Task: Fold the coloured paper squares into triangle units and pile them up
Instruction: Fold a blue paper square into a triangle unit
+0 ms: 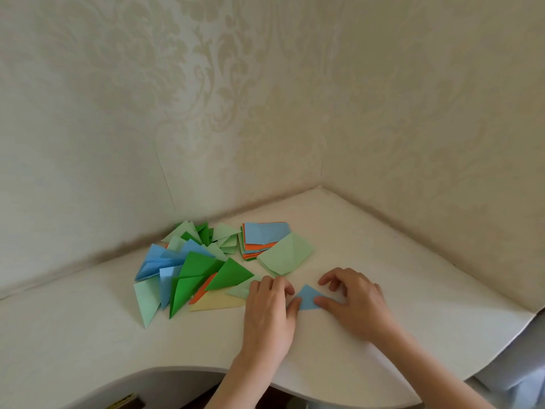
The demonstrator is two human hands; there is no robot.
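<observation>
Blue paper triangle (307,298) is lying flat on the bench (383,261) between the hands, pinned down by both. Left hand (269,305) is pressing its left corner with thumb and curled fingers; right hand (352,302) is pressing its right corner with the thumb. Folded triangle units (188,273) are lying heaped beyond the left hand, and a stack of squares (265,236) is sitting beyond both hands.

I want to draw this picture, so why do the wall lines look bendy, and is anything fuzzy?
In the head view the wide-angle lens bows the table edge and the wall corner. Light is soft, with a faint shadow along the wall's foot. The left hand, right hand and blue triangle look slightly soft, not sharp.
</observation>
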